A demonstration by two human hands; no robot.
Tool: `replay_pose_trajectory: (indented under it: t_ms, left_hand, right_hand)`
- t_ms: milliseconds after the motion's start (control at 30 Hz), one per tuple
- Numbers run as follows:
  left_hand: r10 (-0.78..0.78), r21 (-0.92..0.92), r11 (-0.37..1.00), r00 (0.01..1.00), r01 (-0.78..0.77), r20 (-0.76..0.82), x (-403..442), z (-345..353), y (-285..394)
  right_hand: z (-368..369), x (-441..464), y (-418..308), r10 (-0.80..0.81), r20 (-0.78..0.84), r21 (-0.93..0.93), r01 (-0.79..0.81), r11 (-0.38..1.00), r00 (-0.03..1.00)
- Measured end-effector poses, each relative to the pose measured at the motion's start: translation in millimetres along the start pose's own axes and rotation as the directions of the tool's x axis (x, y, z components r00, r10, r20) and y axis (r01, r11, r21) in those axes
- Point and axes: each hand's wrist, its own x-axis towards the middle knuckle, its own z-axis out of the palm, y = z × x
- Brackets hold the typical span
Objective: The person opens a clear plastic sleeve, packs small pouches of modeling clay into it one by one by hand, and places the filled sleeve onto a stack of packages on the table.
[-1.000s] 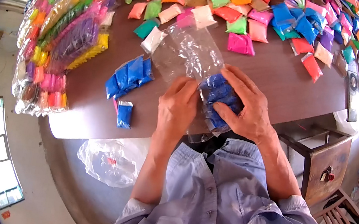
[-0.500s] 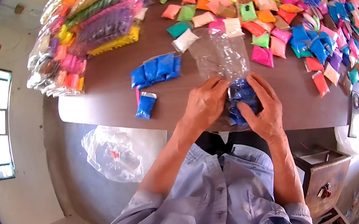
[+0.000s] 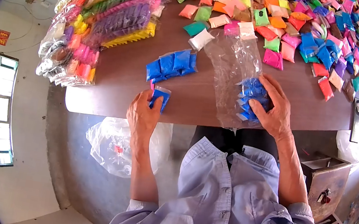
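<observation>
At the table's front edge my left hand [image 3: 143,112] has its thumb and fingers closed on a single small blue packet [image 3: 162,93]. A pink strip shows beside those fingers. Just behind it lies a row of blue packets [image 3: 172,65], pressed side by side. To the right, a long clear plastic bag [image 3: 229,73] lies flat on the table, with several blue packets [image 3: 251,95] inside its right part. My right hand [image 3: 274,109] grips that filled part from the right, thumb in front and fingers behind.
Loose packets of many colours [image 3: 276,21] cover the back and right of the brown table [image 3: 118,95]. Clear bags of sorted packets [image 3: 118,22] are piled at the left. A crumpled plastic bag [image 3: 117,149] lies below the table, and a wooden drawer [image 3: 325,182] stands at the right.
My left hand has left the clear bag, moved left, and taken hold of the single blue packet. My right hand stays at the bag. The view has shifted slightly.
</observation>
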Motion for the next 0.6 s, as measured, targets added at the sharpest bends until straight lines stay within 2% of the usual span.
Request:
replay_pose_trajectory:
  t_ms: [100,133,167,233,300,333,467,600]
  left_hand:
    - [0.051,-0.031,0.998,0.999,-0.051,-0.002,1.6,0.7,-1.3]
    - [-0.008,-0.289,0.957,0.998,0.024,0.057,2.4,-0.4,1.8]
    - [-0.053,-0.521,0.846,0.990,0.116,0.134,2.4,-1.4,6.8]
    - [-0.013,-0.582,0.806,0.985,0.112,0.171,4.2,-2.8,22.1]
    - [-0.004,-0.734,0.615,0.932,0.289,0.363,8.2,-1.8,45.4]
    - [0.038,-0.805,0.519,0.934,0.286,0.356,11.3,4.8,60.7]
    - [0.033,-0.849,0.429,0.933,0.310,0.357,27.0,30.3,119.5]
    - [0.105,-0.837,0.445,0.910,0.319,0.402,37.0,49.6,147.0]
  right_hand:
    - [0.7,0.9,-1.3,0.006,-0.001,0.016,-0.006,1.000,1.000]
    - [0.3,0.1,-1.7,0.021,-0.002,0.037,-0.021,0.999,1.000]
    - [0.1,-0.6,-1.0,0.034,-0.006,0.029,-0.034,0.999,0.999]
    - [0.7,-0.2,-0.1,0.033,-0.001,0.047,-0.033,0.998,0.999]
    - [1.4,-0.6,0.0,0.039,0.002,0.047,-0.039,0.998,0.999]
    - [1.0,0.4,0.0,0.038,0.003,0.051,-0.038,0.998,0.999]
    - [-1.2,1.5,-2.5,0.031,0.006,0.019,-0.031,0.999,1.000]
    - [-2.1,2.2,-2.9,0.031,0.006,-0.001,-0.031,1.000,0.999]
